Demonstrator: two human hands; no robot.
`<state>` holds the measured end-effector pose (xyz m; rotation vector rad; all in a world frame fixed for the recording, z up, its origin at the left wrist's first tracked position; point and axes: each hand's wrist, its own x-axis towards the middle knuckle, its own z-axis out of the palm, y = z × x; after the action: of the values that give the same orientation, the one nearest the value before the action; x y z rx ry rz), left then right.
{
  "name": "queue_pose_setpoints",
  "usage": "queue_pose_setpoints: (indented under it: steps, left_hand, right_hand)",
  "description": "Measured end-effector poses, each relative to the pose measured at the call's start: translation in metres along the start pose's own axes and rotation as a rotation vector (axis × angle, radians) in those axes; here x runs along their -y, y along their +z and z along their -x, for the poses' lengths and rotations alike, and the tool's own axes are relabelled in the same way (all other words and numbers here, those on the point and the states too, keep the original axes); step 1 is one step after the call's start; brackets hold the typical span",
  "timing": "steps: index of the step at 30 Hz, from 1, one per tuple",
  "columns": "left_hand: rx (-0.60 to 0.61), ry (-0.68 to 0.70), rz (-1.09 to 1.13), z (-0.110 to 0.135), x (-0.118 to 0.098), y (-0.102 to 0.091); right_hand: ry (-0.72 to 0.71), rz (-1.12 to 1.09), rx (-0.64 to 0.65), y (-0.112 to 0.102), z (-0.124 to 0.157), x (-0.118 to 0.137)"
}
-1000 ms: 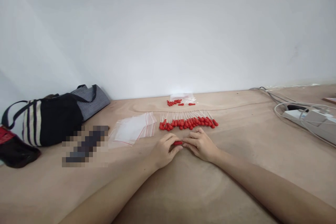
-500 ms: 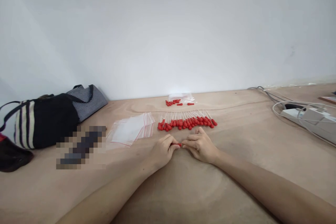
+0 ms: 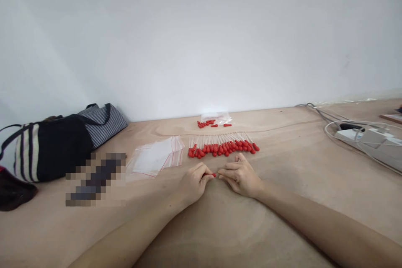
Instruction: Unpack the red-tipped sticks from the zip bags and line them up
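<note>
My left hand (image 3: pixel 193 182) and my right hand (image 3: pixel 240 175) meet at the middle of the wooden table (image 3: pixel 282 167), fingers pinched together. Between them sits a small red rubber bulb (image 3: pixel 214 174); the left fingers pinch it and the right fingertips press at its other end. Whether a thin clear tube is in the right fingers is too small to tell. Just beyond the hands lies a row of several clear droppers with red bulbs (image 3: pixel 223 147). Farther back is a small heap of loose red bulbs (image 3: pixel 210 123) beside clear tubes.
A stack of small clear zip bags (image 3: pixel 156 157) lies left of the droppers. A striped tote bag (image 3: pixel 53 144) and a blurred dark object (image 3: pixel 96 178) are at the left. Cables and a white power strip (image 3: pixel 366 137) lie at the right. A white wall stands behind.
Less of the red bulb shows between my fingers than a second ago; the hands have closed in on each other slightly. The view has shifted a little.
</note>
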<state>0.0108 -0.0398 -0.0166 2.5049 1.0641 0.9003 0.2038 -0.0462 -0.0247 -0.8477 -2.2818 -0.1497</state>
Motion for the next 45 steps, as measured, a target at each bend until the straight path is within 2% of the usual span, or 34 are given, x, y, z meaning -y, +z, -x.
queue_pose_setpoints:
  steps: [6, 10, 13, 17, 21, 25, 28, 31, 34, 36, 38, 41, 45]
  left_hand:
    - [-0.014, -0.011, -0.006, 0.001, 0.001, -0.007]
    - [-0.109, -0.031, -0.047, 0.002, 0.007, -0.017]
    - [-0.194, -0.054, -0.113, 0.004, 0.019, -0.025]
    - [-0.288, -0.166, -0.284, 0.007, 0.041, -0.035]
    - [-0.276, -0.185, -0.393, 0.008, 0.055, -0.041]
    - [-0.255, -0.126, -0.5, 0.009, 0.046, -0.039]
    - [-0.143, 0.0, -0.449, 0.014, 0.025, -0.033]
    - [0.14, 0.1, -0.354, 0.018, 0.002, -0.027]
    - [0.385, 0.089, -0.341, 0.018, -0.011, -0.026]
    - [0.463, 0.064, -0.341, 0.018, -0.014, -0.026]
    - [0.481, 0.052, -0.336, 0.018, -0.013, -0.027]
    - [0.379, 0.035, -0.333, 0.019, -0.007, -0.025]
    - [0.016, -0.065, -0.356, 0.011, 0.012, -0.024]
  right_hand:
    - [0.036, -0.007, 0.013, -0.002, 0.004, -0.003]
    - [0.133, 0.01, 0.021, -0.002, 0.008, -0.008]
    - [0.191, 0.01, 0.055, 0.002, 0.011, -0.01]
    - [0.221, -0.091, 0.042, 0.007, 0.011, -0.009]
    - [0.249, -0.155, 0.002, 0.008, 0.009, -0.006]
    - [0.285, -0.148, -0.018, 0.011, 0.005, -0.002]
    - [0.311, -0.132, -0.022, 0.015, 0.003, 0.002]
    - [0.334, -0.15, -0.021, 0.018, 0.002, 0.008]
    - [0.352, -0.175, -0.025, 0.018, 0.0, 0.014]
    - [0.358, -0.195, -0.027, 0.015, -0.001, 0.016]
    - [0.342, -0.206, -0.021, 0.01, 0.0, 0.015]
    - [0.265, -0.184, 0.05, 0.0, 0.005, 0.011]
    - [0.199, -0.112, 0.186, -0.012, 0.013, 0.006]
